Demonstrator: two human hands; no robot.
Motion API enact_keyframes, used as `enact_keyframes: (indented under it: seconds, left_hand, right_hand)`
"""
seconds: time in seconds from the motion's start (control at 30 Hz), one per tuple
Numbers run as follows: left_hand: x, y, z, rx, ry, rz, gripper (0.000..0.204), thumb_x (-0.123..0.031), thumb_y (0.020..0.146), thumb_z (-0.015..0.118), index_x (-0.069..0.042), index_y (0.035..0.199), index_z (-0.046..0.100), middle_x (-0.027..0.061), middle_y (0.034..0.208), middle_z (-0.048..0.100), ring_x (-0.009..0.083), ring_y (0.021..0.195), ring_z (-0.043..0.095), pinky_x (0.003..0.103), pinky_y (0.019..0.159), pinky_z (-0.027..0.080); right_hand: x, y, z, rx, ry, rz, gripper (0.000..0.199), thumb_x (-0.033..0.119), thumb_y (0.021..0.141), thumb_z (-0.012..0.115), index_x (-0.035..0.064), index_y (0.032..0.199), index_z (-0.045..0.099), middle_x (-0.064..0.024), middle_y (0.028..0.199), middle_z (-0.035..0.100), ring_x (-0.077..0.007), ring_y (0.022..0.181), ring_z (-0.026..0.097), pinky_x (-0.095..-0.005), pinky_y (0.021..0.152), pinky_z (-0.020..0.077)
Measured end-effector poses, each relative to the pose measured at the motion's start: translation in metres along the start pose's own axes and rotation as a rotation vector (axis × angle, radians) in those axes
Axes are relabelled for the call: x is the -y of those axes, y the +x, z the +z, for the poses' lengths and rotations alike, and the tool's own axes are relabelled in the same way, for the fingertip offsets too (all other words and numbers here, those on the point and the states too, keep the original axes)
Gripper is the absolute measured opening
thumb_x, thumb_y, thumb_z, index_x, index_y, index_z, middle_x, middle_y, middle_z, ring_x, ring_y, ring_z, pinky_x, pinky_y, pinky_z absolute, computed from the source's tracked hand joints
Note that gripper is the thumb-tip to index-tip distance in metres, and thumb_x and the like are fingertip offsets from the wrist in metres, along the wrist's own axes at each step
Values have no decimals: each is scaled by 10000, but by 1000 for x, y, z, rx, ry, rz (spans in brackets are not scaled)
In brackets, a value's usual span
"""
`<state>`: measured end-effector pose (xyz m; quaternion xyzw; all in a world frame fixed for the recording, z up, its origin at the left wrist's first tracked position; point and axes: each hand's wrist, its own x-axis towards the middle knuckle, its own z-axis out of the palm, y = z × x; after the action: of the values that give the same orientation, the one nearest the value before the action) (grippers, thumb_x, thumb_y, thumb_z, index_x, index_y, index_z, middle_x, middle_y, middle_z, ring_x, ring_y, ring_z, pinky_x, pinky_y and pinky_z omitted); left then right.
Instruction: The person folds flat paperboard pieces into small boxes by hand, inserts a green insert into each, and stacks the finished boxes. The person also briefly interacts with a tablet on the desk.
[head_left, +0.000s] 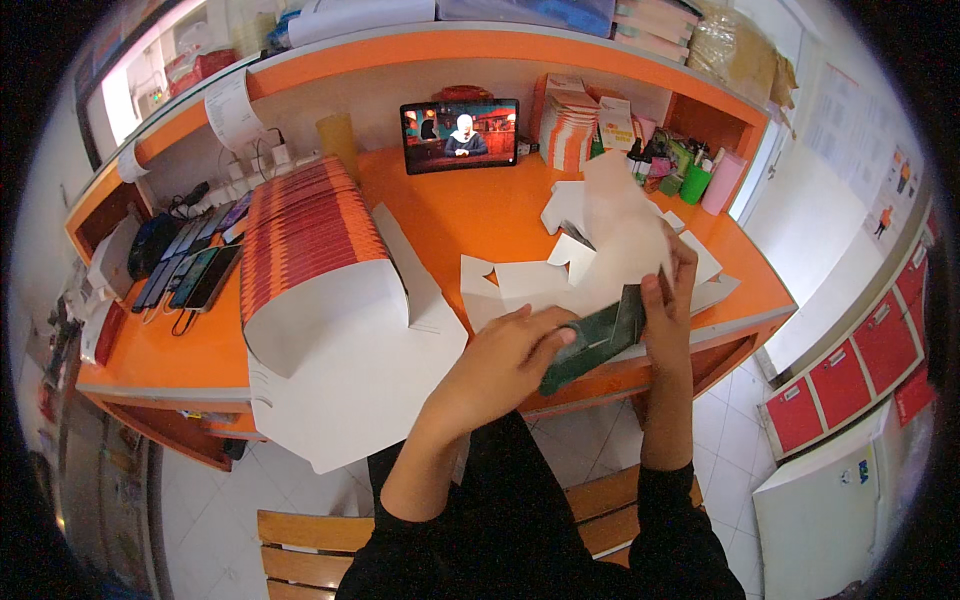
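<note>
Between the left hand [508,358] and right hand [672,300], both gripping its ends, slants a dark-green piece [596,346].

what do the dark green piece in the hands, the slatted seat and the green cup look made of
Dark green piece: probably card, perhaps glossy; flat panel, crisp edges.
Slatted seat: looks like varnished wood; warm brown boards.
Green cup: likely smooth plastic; bright, even colour, though small here.

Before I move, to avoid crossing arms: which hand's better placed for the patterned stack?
Probably the left hand: it's nearer the patterned stack. The right hand is farther, across the dark green piece.
</note>
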<state>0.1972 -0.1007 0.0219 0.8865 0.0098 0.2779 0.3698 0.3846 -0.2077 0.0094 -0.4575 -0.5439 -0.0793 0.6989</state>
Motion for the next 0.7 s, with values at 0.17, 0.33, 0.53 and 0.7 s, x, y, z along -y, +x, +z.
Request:
enact_keyframes:
  seconds: [0.17,0.33,0.53,0.7]
  left_hand:
    - [5,-4,-3,-104,-242,-311,227,-185,926,564,10,1032,616,124,867,678,173,789,639,323,716,496]
    - [10,-5,1,-119,-206,-259,220,-178,918,578,30,962,636,118,840,675,145,780,620,300,700,489]
    - [26,-3,9,-110,-109,-125,153,-129,906,591,20,940,606,115,790,669,134,764,613,291,659,478]
    - [23,-3,12,-62,-387,-288,201,-80,889,616,-43,1040,490,83,691,642,109,679,595,273,588,458]
  right_hand:
    - [3,-7,9,136,-325,-123,319,221,888,610,60,1152,532,-224,1358,359,-354,1318,322,-425,1092,257]
    - [23,-7,16,3,-391,363,245,200,900,577,32,1078,575,-237,1301,399,-364,1245,388,-432,1050,297]
    - [11,-11,11,572,-416,-55,162,101,850,575,-1,975,582,-206,1361,400,-375,1312,339,-411,1065,307]
    - [25,-14,18,225,-551,345,185,44,797,601,4,978,603,-199,1379,384,-373,1299,354,-426,1061,318]
